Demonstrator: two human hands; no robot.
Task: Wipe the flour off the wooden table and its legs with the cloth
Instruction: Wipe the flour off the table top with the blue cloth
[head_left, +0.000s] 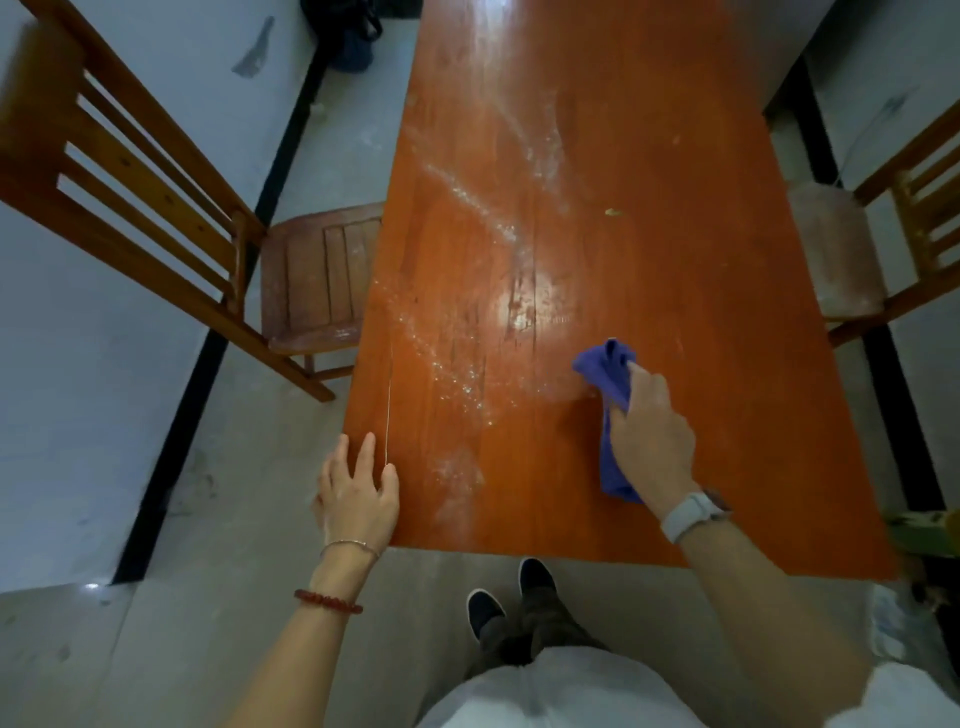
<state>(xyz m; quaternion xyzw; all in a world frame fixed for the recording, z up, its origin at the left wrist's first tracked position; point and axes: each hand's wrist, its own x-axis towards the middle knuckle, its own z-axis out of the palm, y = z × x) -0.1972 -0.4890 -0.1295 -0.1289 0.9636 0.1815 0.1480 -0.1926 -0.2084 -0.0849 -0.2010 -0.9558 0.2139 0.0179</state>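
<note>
The right hand (649, 431) grips the cloth (610, 395) on the table (675, 260), flour (457, 374) lying between it and the flat, open left hand (358, 493).

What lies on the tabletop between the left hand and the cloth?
In the head view, flour streaks the wooden table between the left hand and the cloth; nothing else.

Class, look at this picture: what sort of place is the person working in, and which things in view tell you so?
Probably a plain dining room or canteen: a long wooden table dusted with flour, slatted wooden chairs pulled up on both sides, and a bare tiled floor.
</note>
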